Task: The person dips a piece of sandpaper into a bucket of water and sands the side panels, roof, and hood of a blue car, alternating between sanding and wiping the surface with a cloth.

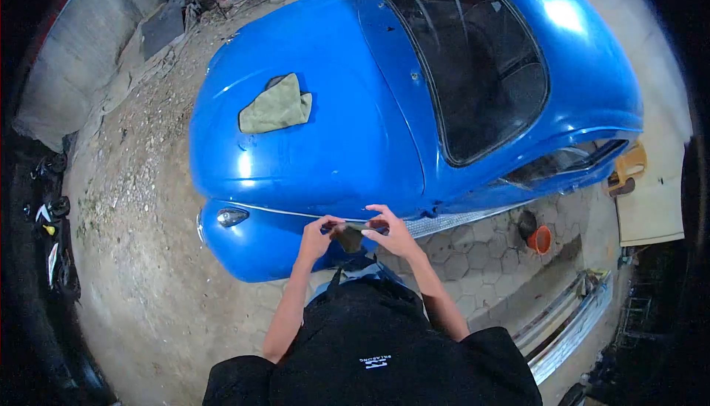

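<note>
Between my two hands, in front of my body, is a small dark olive-grey sheet (347, 239), folded or bent; whether it is cloth or paper I cannot tell. My left hand (316, 239) pinches its left side. At its right end, my right hand (392, 234) grips with thumb and fingers, the index finger stretched out above. Just beyond them stands a blue car (318, 162) with a rounded hood. A folded light green cloth (275, 106) lies on the hood, with a dark patch showing at its upper edge.
The front fender carries a small chrome lamp (232, 217). To the right, an orange bucket (540, 239) stands on hexagonal paving beside a dark round object (526, 225). Long planks or metal strips (569, 325) lie at lower right. Gravelly dirt (140, 199) stretches along the left.
</note>
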`<state>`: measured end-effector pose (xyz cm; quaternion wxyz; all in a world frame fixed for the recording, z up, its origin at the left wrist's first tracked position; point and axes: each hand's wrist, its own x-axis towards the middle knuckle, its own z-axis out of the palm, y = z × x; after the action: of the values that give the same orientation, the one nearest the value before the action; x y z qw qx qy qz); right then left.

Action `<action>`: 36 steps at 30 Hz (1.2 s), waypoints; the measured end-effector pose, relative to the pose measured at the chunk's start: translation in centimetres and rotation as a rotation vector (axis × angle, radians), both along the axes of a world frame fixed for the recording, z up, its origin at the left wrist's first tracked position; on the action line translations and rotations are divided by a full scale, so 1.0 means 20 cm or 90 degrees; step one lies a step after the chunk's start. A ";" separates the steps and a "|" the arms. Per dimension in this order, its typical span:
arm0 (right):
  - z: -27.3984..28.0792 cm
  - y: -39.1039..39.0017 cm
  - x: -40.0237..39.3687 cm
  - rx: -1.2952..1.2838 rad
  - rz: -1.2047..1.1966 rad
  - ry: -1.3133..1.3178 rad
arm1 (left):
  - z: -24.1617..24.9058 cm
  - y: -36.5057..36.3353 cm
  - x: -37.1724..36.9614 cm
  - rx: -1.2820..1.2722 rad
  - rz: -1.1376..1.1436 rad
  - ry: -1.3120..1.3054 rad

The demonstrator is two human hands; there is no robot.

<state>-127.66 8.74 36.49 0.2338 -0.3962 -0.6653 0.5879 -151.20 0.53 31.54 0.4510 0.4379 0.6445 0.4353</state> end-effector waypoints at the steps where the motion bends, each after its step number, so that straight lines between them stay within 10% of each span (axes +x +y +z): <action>1: -0.01 -0.04 0.05 -0.068 0.004 -0.008 | -0.05 -0.02 -0.02 -0.005 -0.011 -0.049; 5: -0.12 -0.24 0.14 -0.211 -0.067 0.104 | 0.18 -0.10 0.03 -0.122 -0.083 0.069; 11: 0.14 -0.60 0.09 -0.461 -0.362 0.182 | 0.20 -0.36 0.23 -0.014 0.111 -0.184; 30: 0.10 -0.49 0.47 0.254 0.035 -0.144 | 0.38 -0.58 0.48 -0.030 0.048 0.252; 36: 0.12 -0.26 0.62 -0.099 0.150 0.147 | 0.30 -0.39 0.73 0.002 0.034 0.047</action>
<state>-115.29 3.55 38.92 0.2066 -0.2620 -0.6287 0.7024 -136.66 -7.25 37.54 0.4145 0.4367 0.6715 0.4320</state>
